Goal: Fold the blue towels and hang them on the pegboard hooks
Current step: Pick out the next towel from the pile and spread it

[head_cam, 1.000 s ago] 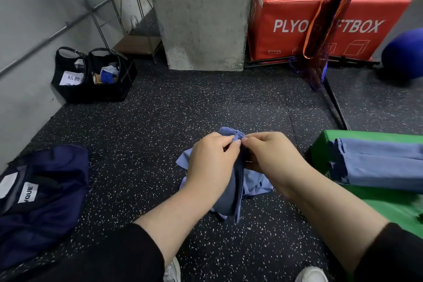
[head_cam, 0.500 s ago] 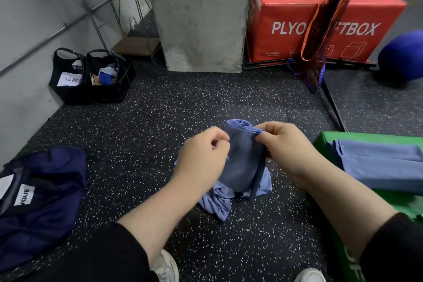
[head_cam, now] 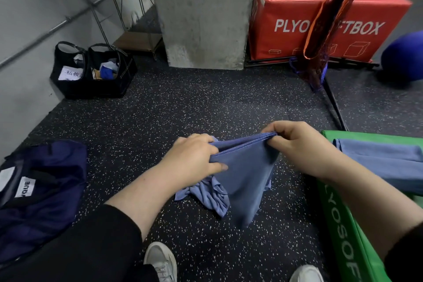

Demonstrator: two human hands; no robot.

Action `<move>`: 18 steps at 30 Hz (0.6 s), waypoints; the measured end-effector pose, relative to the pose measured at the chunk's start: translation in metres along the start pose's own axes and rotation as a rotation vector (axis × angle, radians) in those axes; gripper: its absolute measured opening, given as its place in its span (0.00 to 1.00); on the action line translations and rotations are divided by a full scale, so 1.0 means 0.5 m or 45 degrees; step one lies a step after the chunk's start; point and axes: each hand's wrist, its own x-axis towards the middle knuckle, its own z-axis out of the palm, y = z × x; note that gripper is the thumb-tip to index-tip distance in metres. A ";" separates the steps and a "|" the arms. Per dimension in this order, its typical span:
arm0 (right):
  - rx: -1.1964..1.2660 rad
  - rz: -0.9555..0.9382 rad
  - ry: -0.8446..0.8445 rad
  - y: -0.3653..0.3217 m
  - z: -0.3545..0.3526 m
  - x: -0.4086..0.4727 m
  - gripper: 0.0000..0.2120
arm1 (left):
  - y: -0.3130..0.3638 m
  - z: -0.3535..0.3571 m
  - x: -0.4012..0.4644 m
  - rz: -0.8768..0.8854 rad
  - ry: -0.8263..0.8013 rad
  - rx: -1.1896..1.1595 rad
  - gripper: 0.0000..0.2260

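Speckled black rubber floor (head_cam: 183,107), concrete pillar (head_cam: 203,14), grey wall (head_cam: 29,7)

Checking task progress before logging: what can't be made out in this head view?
- Pegboard hooks: outside the head view.
- Held blue cloth towel: fold count hidden in bunched layers between left hand and right hand.
- Folded blue towels on green foam box: cut off by right edge.

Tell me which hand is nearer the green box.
Right. The right hand pinches the towel just beside the green box; the left hand holds the towel's other end, farther off.
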 end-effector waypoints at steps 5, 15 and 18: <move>-0.117 0.108 0.031 0.029 -0.001 0.007 0.12 | -0.010 -0.030 -0.003 0.011 0.212 -0.305 0.17; -0.031 0.008 0.170 0.028 -0.001 0.022 0.11 | -0.002 -0.055 -0.002 -0.042 0.476 -0.331 0.07; -0.052 0.021 0.121 0.027 0.009 0.026 0.09 | -0.013 -0.053 0.003 -0.148 0.440 -0.335 0.08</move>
